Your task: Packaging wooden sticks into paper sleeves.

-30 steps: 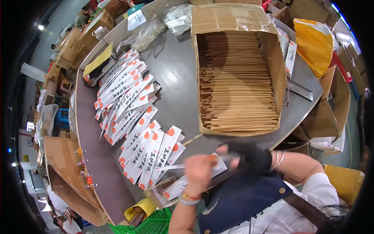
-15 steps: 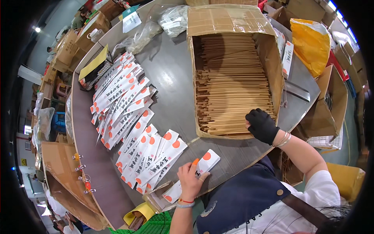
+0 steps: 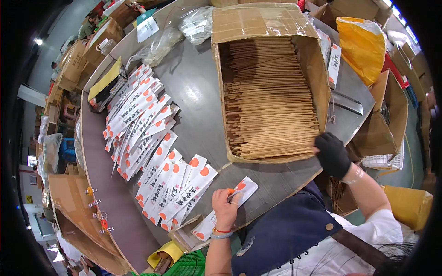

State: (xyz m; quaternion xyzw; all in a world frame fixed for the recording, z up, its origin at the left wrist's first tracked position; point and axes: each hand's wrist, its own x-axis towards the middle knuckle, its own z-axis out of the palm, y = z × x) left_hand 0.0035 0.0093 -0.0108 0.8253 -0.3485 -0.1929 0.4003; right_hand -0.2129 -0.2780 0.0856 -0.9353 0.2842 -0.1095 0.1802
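A box (image 3: 271,27) sits on the table (image 3: 198,87) ahead of me, to my right, with sticks (image 3: 267,101) stacked in it. My right hand (image 3: 332,154) is at the box's near right corner, holding one stick (image 3: 291,141) over the pile. My left hand (image 3: 225,207) rests on a sleeve (image 3: 244,188) at the table's near edge. Left of it, more sleeves (image 3: 152,138) lie in overlapping rows running away along the table's left side. Bags (image 3: 195,23) lie at the far end, behind the box's left.
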